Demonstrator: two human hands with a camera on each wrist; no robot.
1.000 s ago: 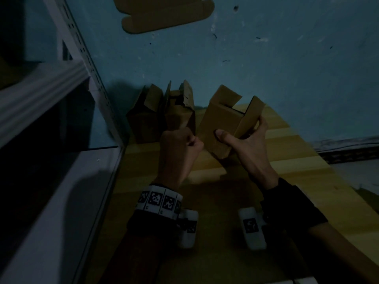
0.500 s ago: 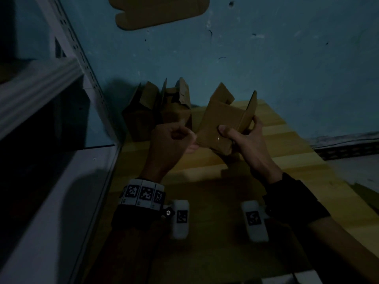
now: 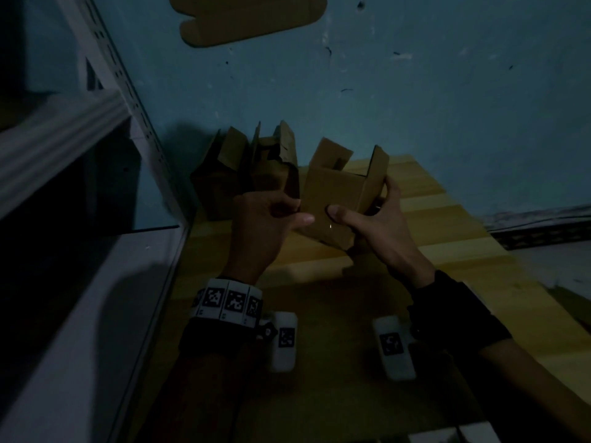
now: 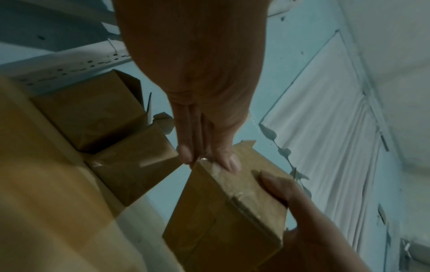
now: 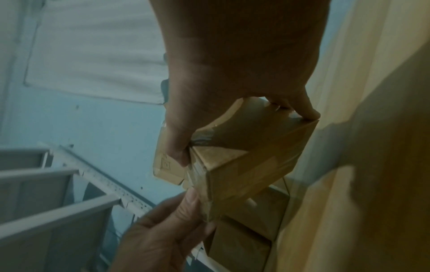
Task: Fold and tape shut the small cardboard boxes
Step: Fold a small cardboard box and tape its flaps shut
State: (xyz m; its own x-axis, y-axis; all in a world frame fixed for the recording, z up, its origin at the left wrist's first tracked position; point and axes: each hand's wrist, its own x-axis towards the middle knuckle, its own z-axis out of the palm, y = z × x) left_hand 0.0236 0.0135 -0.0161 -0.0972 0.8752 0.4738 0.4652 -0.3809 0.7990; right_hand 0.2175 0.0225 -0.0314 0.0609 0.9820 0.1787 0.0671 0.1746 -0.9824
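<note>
A small cardboard box (image 3: 335,193) is held above the wooden table (image 3: 447,251), its top flaps standing open toward the wall. My right hand (image 3: 358,219) grips it, thumb on the near face and fingers around the far side. My left hand (image 3: 297,212) pinches the box's near left edge between thumb and fingers. The left wrist view shows those fingertips (image 4: 186,154) and the thumb on a corner of the box (image 4: 223,211), whose bottom carries shiny clear tape. From the right wrist, my thumb and a fingertip (image 5: 307,110) clamp the box (image 5: 251,156).
Other open-flapped cardboard boxes (image 3: 243,174) stand against the blue wall at the table's back left. A flat cardboard blank (image 3: 249,17) hangs on the wall above. A grey metal shelf unit (image 3: 64,139) borders the table's left side. White objects (image 3: 460,434) lie at the near edge.
My left hand went from a closed fist beside the box to pinching the box's left edge. The box turned slightly in my right hand.
</note>
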